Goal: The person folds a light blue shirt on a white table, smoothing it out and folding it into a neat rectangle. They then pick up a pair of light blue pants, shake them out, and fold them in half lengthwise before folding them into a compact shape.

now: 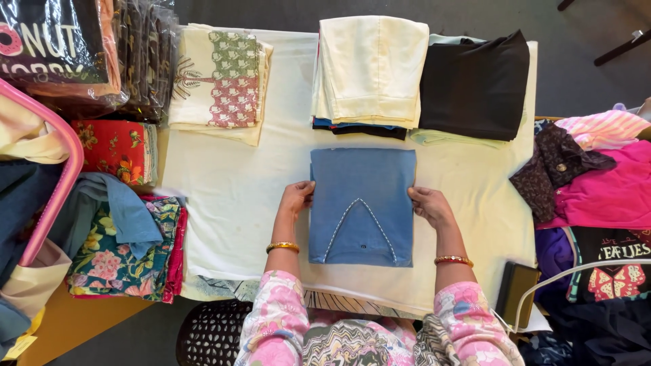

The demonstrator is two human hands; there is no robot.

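Fingers of both hands curl over the side edges of a folded blue denim-like cloth with a pale V-shaped stitched line (361,203): the left hand (296,198) pinches its left edge near the upper corner, and the right hand (428,204) grips the right edge at about the same height. This cloth lies flat on the white sheet covering the table (230,190), close to the table's near edge and roughly midway along it. Behind it, toward the far edge, sits a stack of folded cream fabric (371,68), with a folded black cloth (475,85) just beside that at the far right corner. A folded cream cloth printed with a red and green pattern (220,78) lies at the far left corner. Off the left edge rest a red floral fabric (108,149) and a folded floral cloth in blue and pink (122,251). Off the right edge lies a heap of pink and dark garments (597,183).
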